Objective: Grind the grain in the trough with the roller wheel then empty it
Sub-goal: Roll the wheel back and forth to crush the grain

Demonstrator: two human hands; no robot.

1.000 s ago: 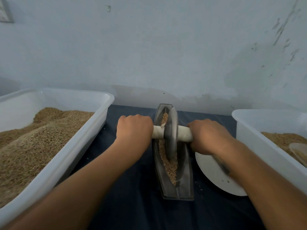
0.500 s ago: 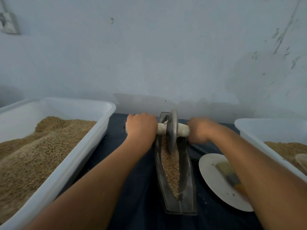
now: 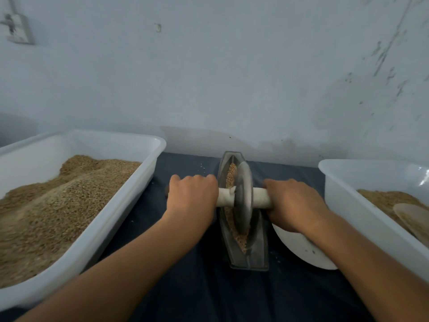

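**Grinding under way, emptying not yet begun**

Head view: you are gripping the cloth-wrapped axle with both fists, your left hand curling round it on one side of the roller wheel and your right hand on the other. The wheel is standing upright in the trough, about midway along it. The grain in the channel is looking mostly whole, so grinding seems unfinished and emptying is waiting. The large bin on your left is holding a deep heap of grain. The right-hand bin is holding a shallower layer with a scoop lying on it. A white plate is sitting just beside the trough, partly under your right wrist.
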